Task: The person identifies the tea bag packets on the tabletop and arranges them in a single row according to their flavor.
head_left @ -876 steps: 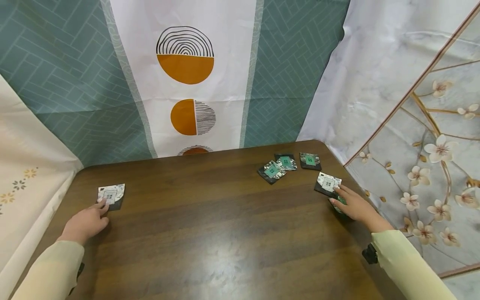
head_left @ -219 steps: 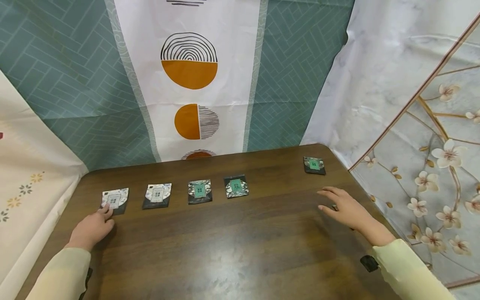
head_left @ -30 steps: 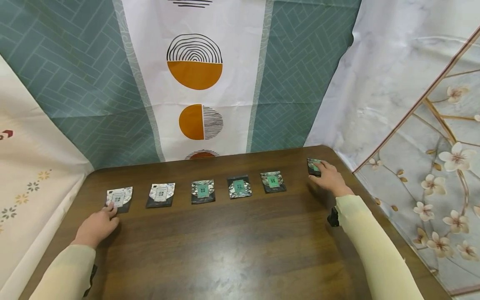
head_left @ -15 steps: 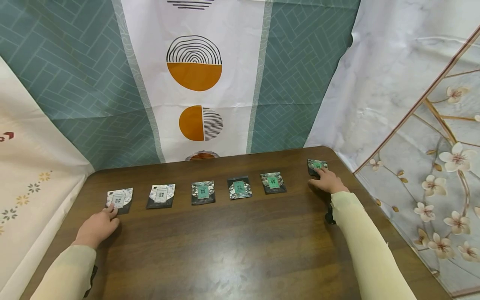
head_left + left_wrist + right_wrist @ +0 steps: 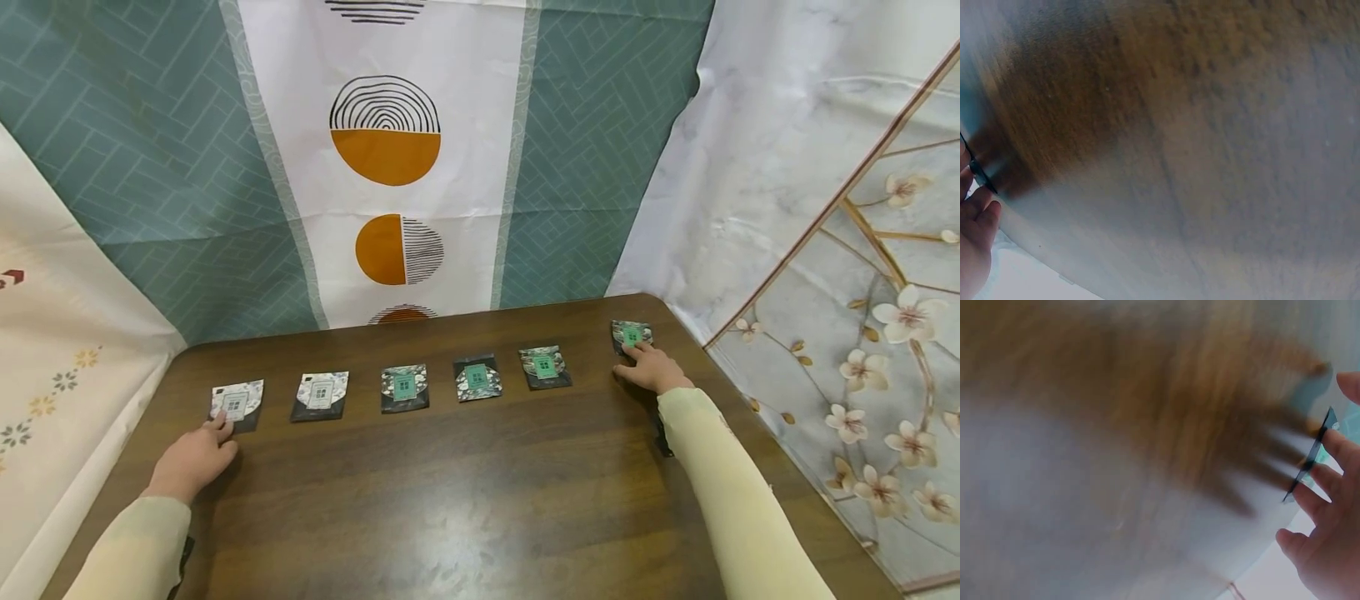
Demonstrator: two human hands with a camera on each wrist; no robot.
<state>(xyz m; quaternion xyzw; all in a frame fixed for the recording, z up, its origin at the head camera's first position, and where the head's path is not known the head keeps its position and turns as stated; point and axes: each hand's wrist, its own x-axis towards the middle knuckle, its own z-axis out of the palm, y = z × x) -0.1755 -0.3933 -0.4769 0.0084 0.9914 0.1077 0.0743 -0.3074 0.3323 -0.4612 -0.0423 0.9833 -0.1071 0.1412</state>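
Note:
Small square flat packets with dark lower parts lie in a row along the table's far side. At the far left, the extended fingertips of my left hand (image 5: 191, 460) rest on the lower edge of a white-topped packet (image 5: 237, 400). A second white-topped packet (image 5: 320, 396) lies to its right. Then come three green-labelled packets: one (image 5: 404, 388), another (image 5: 477, 377) with its dark end away from me, and a third (image 5: 545, 367). At the far right, my right hand (image 5: 649, 369) touches another green-labelled packet (image 5: 632, 335) with spread fingers; the right wrist view shows its edge at the fingertips.
The brown wooden table (image 5: 420, 492) has a patterned cloth (image 5: 390, 208) hanging behind it. A cream cloth (image 5: 67, 367) borders the left side and a floral cloth (image 5: 862, 350) the right.
Packets once clustered at the right, two white-topped and three green-labelled, now form a spaced row. Within the last second, my right hand has shifted slightly back, uncovering more of its packet. My left hand stays put.

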